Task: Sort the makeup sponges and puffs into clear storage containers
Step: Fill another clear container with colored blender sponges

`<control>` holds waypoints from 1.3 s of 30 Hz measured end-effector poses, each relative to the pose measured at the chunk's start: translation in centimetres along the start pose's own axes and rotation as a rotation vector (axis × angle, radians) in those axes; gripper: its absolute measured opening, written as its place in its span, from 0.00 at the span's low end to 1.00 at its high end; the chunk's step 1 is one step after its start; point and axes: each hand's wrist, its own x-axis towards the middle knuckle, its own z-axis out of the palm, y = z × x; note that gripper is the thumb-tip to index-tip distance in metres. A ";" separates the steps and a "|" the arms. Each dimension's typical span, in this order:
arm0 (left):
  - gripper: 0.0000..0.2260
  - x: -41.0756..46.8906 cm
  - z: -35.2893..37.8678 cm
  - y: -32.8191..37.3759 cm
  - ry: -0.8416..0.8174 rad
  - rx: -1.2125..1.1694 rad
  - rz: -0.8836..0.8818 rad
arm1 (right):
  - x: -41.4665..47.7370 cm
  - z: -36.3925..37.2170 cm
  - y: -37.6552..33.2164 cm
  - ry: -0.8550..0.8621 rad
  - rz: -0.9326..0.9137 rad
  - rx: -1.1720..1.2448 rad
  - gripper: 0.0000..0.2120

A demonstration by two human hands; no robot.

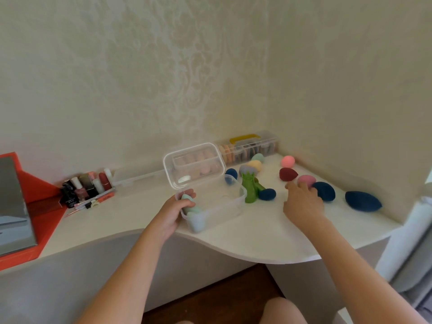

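Observation:
A clear container with its lid raised stands on the white desk. My left hand grips its near left corner, next to mint sponges inside. My right hand reaches over the desk, its fingertips at a pink sponge. Around it lie a dark red sponge, dark blue sponges, a bright pink sponge, a yellow sponge and a mint sponge.
A second clear box with a yellow handle holds puffs against the wall. A green figure stands by the container. Nail polish bottles sit at the left, beside a red box. The desk edge curves inward in front of me.

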 end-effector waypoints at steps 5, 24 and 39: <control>0.15 0.1 -0.1 -0.1 -0.011 -0.018 -0.007 | 0.1 -0.4 0.8 -0.031 0.018 -0.029 0.18; 0.16 -0.4 0.3 0.2 0.056 0.040 -0.037 | 0.0 -1.7 -15.1 -0.323 -0.404 0.344 0.20; 0.31 0.4 -0.1 0.5 0.418 0.384 0.062 | 2.8 0.3 -18.5 -0.295 -0.397 0.308 0.19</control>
